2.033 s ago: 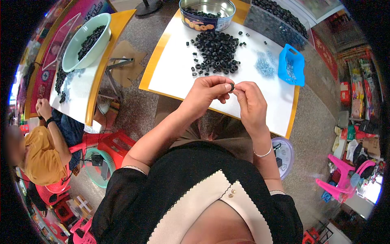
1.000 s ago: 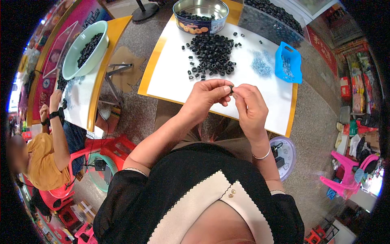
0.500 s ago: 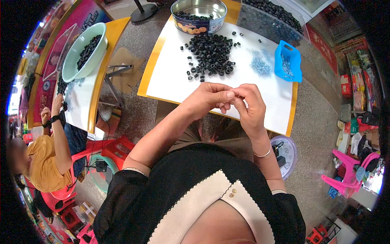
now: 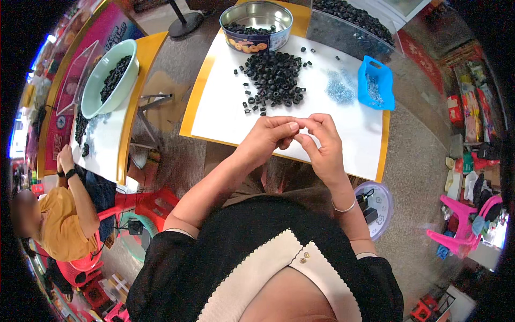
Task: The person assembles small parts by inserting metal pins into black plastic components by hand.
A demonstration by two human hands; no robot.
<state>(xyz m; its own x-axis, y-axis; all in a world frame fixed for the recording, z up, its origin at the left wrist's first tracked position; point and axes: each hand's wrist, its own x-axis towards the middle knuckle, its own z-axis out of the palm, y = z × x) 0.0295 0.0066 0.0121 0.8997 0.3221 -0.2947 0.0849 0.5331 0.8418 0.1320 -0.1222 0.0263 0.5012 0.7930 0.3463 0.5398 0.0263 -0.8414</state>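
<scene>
My left hand (image 4: 268,140) and my right hand (image 4: 323,149) meet over the near edge of the white-topped table (image 4: 220,121). The left thumb presses onto its curled fingers, and the right fingertips touch them. Whatever lies between the fingers is hidden or too small to make out. Just beyond my hands spreads a pile of small black ring-shaped parts (image 4: 272,78). Right of that lies a scatter of tiny clear-bluish pieces (image 4: 340,88). A blue plastic basket (image 4: 383,88) at the table's right edge holds more of those tiny pieces.
A round tin (image 4: 257,44) with black parts stands at the far edge, beside a clear bin (image 4: 343,32) full of them. On the left, a person (image 4: 67,214) works at another table with a pale green basin (image 4: 91,96). A pink stool (image 4: 461,225) stands far right.
The view has shifted slightly. My right thumb has moved a little away from its forefinger, while both hands stay together. The person at left has brought their hands together.
</scene>
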